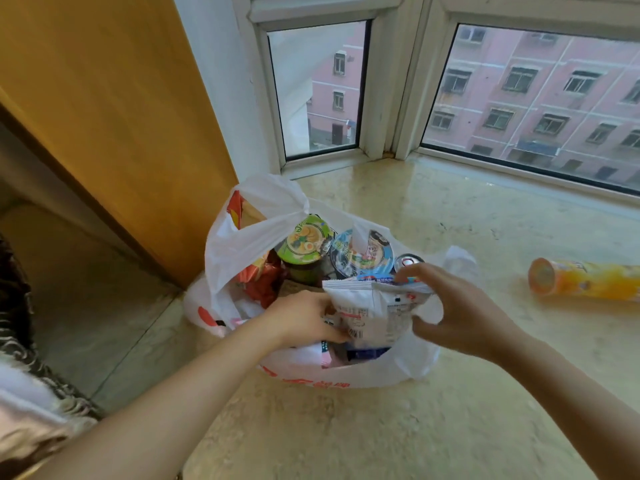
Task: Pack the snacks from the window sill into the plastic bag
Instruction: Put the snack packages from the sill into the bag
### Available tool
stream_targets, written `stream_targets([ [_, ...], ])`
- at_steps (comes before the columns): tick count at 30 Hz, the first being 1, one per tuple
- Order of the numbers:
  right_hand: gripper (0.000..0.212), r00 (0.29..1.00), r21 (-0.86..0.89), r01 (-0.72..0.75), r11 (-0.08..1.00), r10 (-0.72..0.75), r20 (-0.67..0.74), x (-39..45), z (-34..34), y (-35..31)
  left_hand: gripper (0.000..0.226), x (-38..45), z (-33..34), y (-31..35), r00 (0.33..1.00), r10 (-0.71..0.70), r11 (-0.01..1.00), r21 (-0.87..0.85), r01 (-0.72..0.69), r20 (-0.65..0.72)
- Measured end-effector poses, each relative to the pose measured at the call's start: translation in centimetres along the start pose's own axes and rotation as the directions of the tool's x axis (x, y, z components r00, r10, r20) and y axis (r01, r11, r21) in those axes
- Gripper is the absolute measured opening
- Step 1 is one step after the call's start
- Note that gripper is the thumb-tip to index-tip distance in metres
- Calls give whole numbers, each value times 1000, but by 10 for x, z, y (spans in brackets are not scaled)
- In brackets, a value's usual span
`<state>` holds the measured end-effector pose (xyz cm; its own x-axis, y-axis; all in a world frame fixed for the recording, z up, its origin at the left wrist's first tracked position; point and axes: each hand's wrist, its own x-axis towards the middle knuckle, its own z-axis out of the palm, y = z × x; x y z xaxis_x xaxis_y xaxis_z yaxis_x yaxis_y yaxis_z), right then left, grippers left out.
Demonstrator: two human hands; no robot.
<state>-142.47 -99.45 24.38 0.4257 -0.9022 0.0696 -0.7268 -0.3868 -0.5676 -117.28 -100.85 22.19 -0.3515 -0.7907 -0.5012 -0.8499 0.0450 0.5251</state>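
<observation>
Sill (450, 220): snack packet (370, 306) between both grips (over bag (381, 372))

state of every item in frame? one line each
plastic bag: open, upright, nearly full
white snack packet: held by both hands, in bag mouth
left hand: grips packet
right hand: pinches packet top
orange chip tube: lying on sill, unpacked
window: closed

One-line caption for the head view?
Both hands push a white snack packet into the white plastic bag; orange tube remains.
</observation>
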Motion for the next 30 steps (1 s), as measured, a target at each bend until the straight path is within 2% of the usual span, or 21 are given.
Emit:
stream_targets([
  [3, 55, 994, -13, -65, 998, 66, 92, 4, 2, -8, 66, 0, 1, -5, 995, -22, 995, -93, 31, 95],
  [5, 45, 989, 83, -104, 991, 94, 114, 10, 5, -12, 81, -1, -3, -13, 983, -16, 997, -71, 30, 184],
  [7, 35, 983, 160, -113, 981, 87, 160, 11, 14, -12, 77, -4, -10, -19, 965, -32, 998, -40, 44, 259],
  [9, 27, 963, 50, -89, 995, 73, 260, 8, 28, -11, 75, -9, -15, -22, 960, -52, 998, -19, 59, 277],
  [11, 26, 953, -115, -39, 993, 71, 294, 1, 39, -8, 99, -12, -17, -26, 979, -42, 998, -36, 51, 202],
  [12, 31, 966, -180, 6, 984, 40, 255, -1, 41, -6, 104, -14, -18, -25, 990, -31, 997, -63, 41, 141],
  [13, 36, 980, -231, 74, 970, -27, 199, -3, 41, -3, 99, -17, -19, -22, 997, -1, 994, -106, 9, 78],
  [15, 45, 984, -298, 172, 939, -153, 88, -4, 40, -4, 68, -22, -19, -15, 996, 90, 982, -167, -90, -6],
  [18, 50, 983, -353, 169, 920, -181, 0, -5, 40, -5, 38, -25, -16, -5, 988, 153, 984, -97, -149, 33],
  [20, 50, 984, -405, 153, 902, -177, -22, -7, 42, -5, 32, -24, -12, -2, 984, 166, 986, -16, -165, 70],
  [23, 49, 983, -422, 136, 896, -174, -54, -12, 42, -4, 30, -22, -14, 4, 985, 172, 984, 32, -172, 29],
  [27, 49, 972, -387, 96, 917, -170, -162, -18, 31, -6, 33, -16, -16, 23, 974, 188, 980, -39, -194, -125],
  [30, 48, 966, -393, 12, 919, -112, -232, -24, 11, -3, 28, -8, -17, 47, 935, 228, 972, 2, -236, -272],
])
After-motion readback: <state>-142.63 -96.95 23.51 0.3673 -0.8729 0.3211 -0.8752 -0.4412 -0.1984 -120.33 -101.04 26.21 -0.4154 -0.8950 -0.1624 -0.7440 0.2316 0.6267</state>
